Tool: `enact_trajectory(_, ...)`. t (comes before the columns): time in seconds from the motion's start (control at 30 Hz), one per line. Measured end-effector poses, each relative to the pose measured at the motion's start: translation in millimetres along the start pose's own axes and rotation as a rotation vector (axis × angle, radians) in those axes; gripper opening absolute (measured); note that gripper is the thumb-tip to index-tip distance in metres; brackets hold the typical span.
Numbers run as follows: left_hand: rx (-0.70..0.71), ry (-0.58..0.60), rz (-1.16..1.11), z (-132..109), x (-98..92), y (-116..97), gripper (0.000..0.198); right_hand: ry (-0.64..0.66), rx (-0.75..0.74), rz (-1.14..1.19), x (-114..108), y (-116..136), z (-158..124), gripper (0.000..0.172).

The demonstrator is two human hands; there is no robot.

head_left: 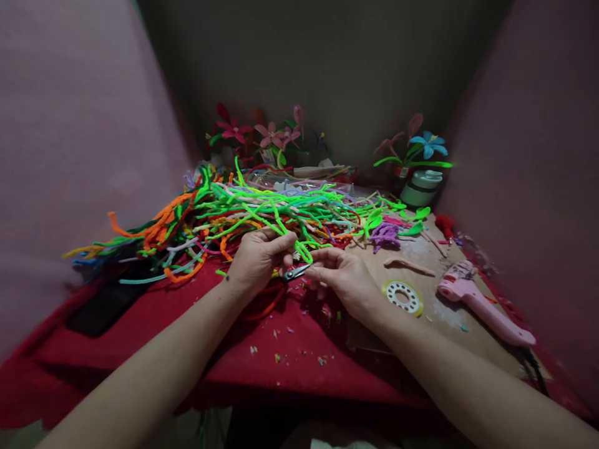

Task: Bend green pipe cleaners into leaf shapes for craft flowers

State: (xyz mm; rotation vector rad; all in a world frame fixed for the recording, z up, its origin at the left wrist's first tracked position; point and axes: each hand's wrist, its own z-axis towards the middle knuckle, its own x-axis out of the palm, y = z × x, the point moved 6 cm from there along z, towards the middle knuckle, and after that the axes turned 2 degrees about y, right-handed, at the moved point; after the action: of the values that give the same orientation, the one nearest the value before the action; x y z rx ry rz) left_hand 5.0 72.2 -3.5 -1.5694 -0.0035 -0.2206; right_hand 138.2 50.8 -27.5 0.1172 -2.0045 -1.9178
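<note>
My left hand (259, 259) is closed, pinching a bright green pipe cleaner (279, 218) between thumb and fingers. The pipe cleaner is bent into a narrow loop on the right, and its free ends point up and left. At the tip of this loop, the thumb and index finger of my right hand (344, 277) are pinched together on it. Just below and between both hands show the metal blades of a pair of scissors (298, 272). Its red handle is partly hidden behind my left hand.
A heap of many-coloured pipe cleaners (224, 206) spreads behind my hands. At right, a board (374, 262) carries a pink glue gun (491, 305), a tape roll (402, 297) and purple pieces (386, 235). A black phone-like object (103, 305) lies left. Pipe-cleaner flowers (269, 135) stand behind.
</note>
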Motion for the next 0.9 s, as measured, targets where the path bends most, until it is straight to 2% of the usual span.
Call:
enact_trajectory(0.1, 0.010, 0.011, 0.047, -3, 4.2, -2, 0.024, -0.108, -0.210, -0.468, -1, 14, -5, 0.016)
enact_trajectory(0.17, 0.033, 0.016, 0.083, -4, 6.7, -2, 0.025, -0.116, -0.253, -0.614, 1, 16, -6, 0.024)
enact_trajectory(0.37, 0.070, -0.007, 0.150, -7, 10.1, -4, 0.021, -0.050, -0.179, -0.580, 2, 10, -4, 0.028)
enact_trajectory(0.53, 0.083, -0.063, 0.234, -10, 12.1, -7, 0.024, -0.026, -0.223, -0.661, 5, 9, -6, 0.031)
enact_trajectory(0.63, 0.044, -0.051, 0.267, -11, 13.9, -4, 0.025, -0.060, -0.239, -0.732, 3, 10, -8, 0.031)
enact_trajectory(0.77, -0.077, 0.020, 0.356, -11, 18.0, 6, 0.031, -0.097, -0.254, -0.791, 1, 14, -10, 0.029)
enact_trajectory(0.83, -0.098, 0.018, 0.363, -11, 17.4, 7, 0.031, -0.108, -0.241, -0.748, -1, 15, -10, 0.027)
enact_trajectory(0.9, -0.093, 0.008, 0.332, -10, 15.4, 7, 0.031, -0.071, -0.139, -0.558, -2, 10, -7, 0.025)
